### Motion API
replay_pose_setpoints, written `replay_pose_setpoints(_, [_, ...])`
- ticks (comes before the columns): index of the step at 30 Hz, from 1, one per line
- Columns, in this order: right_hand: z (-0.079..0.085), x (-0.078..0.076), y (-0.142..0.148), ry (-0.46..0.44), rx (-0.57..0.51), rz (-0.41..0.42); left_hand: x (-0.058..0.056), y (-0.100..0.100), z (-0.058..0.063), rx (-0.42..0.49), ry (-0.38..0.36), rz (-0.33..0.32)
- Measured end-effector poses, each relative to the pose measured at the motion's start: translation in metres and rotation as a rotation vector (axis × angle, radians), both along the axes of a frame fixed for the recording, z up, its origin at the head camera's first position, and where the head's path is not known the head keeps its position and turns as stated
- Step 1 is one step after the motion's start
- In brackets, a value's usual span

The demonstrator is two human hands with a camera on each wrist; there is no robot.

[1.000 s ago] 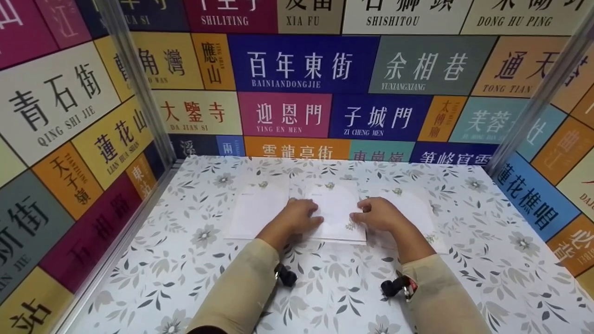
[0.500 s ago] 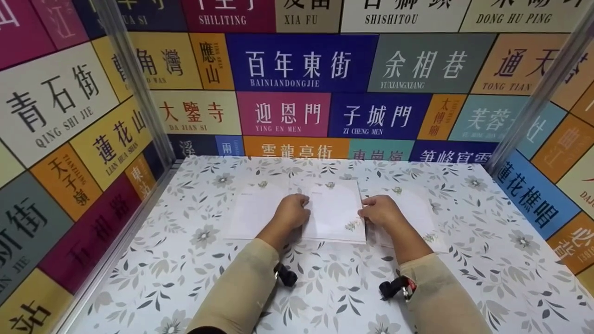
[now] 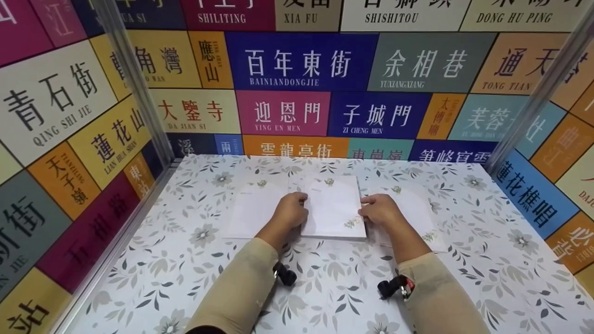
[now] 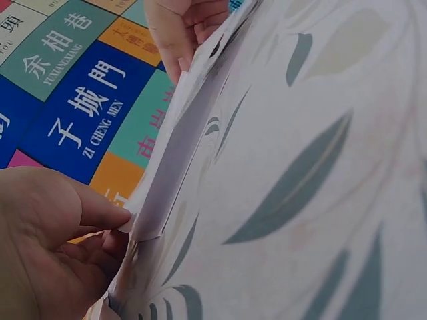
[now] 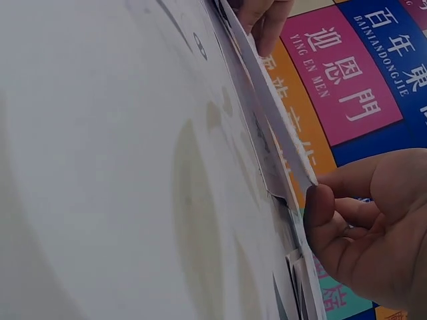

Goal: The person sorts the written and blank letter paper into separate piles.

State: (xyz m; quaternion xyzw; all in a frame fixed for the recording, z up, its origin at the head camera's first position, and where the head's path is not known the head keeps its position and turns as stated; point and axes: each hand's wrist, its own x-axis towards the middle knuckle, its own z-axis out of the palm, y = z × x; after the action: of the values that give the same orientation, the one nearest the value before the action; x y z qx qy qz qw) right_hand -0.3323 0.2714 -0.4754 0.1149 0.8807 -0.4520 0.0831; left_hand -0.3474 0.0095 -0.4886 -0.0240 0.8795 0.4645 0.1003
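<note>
A middle stack of white paper sheets with a small printed flower motif lies between both hands in the head view. My left hand pinches its left edge between thumb and finger; the left wrist view shows this hand at the paper's edge. On the opposite side, my right hand pinches the right edge, also seen with the right hand in the right wrist view. In the wrist views the held paper stands slightly raised off the tabletop.
Similar printed paper lies to the left, and more paper lies to the right, partly under my right forearm. A white leaf-patterned tabletop carries everything. Colourful sign-printed panels and clear corner strips enclose the back and sides.
The left hand has drawn back from over the middle paper to its left edge, and the right hand has taken the right edge. The stack has shifted slightly up in view, its edges more even.
</note>
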Motion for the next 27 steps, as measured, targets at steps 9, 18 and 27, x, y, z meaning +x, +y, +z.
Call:
replay_pose_setpoints(9, [0.012,-0.009,-0.029,0.027,-0.155,-0.036,-0.006,-0.019,0.011,0.171,-0.021,0.139])
replay_pose_setpoints(18, [0.007,-0.021,-0.081,0.052,-0.321,-0.070,-0.004,-0.064,0.009,0.137,0.107,0.160])
replay_pose_setpoints(27, [-0.002,-0.023,-0.139,0.100,-0.403,-0.062,-0.002,-0.122,0.009,0.119,0.073,0.244])
